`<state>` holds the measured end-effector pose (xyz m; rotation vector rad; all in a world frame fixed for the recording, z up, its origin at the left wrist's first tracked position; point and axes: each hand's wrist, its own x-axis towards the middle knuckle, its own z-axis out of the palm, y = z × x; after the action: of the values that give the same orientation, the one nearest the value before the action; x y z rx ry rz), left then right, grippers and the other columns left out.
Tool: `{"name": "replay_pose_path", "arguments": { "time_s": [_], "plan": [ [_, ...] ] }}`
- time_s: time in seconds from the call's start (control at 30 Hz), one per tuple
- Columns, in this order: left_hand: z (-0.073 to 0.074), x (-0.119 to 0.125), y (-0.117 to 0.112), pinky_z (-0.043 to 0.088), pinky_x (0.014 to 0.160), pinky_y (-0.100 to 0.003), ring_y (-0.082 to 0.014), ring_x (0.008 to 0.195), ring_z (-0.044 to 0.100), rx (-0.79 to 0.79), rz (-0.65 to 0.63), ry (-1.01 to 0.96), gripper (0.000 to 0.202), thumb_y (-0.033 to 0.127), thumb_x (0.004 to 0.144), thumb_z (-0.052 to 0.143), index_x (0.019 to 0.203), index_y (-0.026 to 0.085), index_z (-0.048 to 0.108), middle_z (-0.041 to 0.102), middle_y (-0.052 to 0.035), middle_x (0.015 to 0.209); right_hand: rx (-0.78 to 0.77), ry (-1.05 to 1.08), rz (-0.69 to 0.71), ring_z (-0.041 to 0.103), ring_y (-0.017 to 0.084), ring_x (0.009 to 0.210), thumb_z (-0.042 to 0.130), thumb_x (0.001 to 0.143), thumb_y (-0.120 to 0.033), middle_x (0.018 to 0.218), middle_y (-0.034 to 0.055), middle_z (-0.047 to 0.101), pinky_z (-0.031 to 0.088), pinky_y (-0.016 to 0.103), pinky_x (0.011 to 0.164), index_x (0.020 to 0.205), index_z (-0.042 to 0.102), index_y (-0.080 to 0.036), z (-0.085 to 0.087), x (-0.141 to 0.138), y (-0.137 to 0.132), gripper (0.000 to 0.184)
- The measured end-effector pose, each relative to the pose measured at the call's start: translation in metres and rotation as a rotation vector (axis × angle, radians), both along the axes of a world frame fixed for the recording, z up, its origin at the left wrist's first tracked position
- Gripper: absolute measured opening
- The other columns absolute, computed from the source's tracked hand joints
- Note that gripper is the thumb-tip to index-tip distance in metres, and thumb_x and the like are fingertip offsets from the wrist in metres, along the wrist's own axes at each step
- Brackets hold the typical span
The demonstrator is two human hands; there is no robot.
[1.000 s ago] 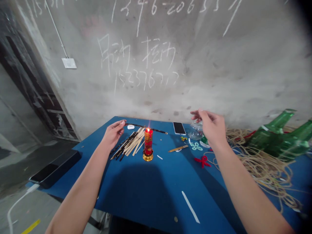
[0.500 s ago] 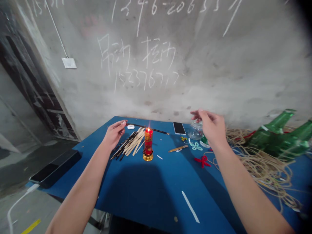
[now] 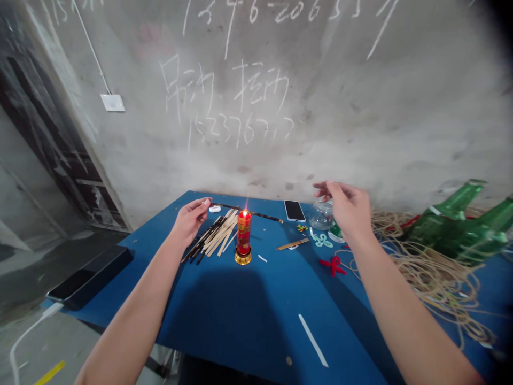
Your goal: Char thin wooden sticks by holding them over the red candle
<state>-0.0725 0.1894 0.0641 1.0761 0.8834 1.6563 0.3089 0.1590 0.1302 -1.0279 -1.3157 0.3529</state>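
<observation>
In the head view, the person is pinching one end of a dark strip (image 3: 264, 216) in the left hand (image 3: 191, 220), left of the lit candle (image 3: 244, 235). Over the last second the strip has been shifting rightward, its free end now reaching farther right of the candle, so a different stretch is probably meeting the flame; whether they are touching cannot be told. The right hand (image 3: 350, 206), well apart, is hovering right of the candle near a glass jar (image 3: 321, 215), loosely curled; whether its fingertips are meeting is unclear. Loose sticks (image 3: 218, 235) are lying just left of the candle.
</observation>
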Motion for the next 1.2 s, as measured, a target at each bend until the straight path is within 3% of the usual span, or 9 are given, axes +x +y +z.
{"name": "replay_pose_path", "arguments": {
  "time_s": [0.83,1.2],
  "plan": [
    [0.004,0.012,-0.006,0.031,0.046,-0.02,-0.0048,0.052,0.045,0.031,0.001,-0.005,0.039,0.035,0.064,0.094,0.092,0.011,0.08,0.069,-0.0048,0.075,-0.006,-0.007,-0.022,0.062,0.017,0.069,0.062,0.093,-0.053,0.08,0.006,0.075,0.051,0.031,0.066,0.089,0.082,-0.022,-0.002,0.0,0.002,0.037],
    [0.003,-0.001,-0.002,0.038,0.044,-0.015,-0.0039,0.053,0.045,-0.113,-0.005,-0.039,0.027,0.033,0.071,0.091,0.086,0.013,0.081,0.072,-0.0082,0.085,-0.006,-0.016,-0.011,0.062,0.017,0.071,0.061,0.095,-0.052,0.079,0.0054,0.074,0.052,0.031,0.07,0.089,0.082,-0.022,-0.004,0.0,0.004,0.037]
  ]
}}
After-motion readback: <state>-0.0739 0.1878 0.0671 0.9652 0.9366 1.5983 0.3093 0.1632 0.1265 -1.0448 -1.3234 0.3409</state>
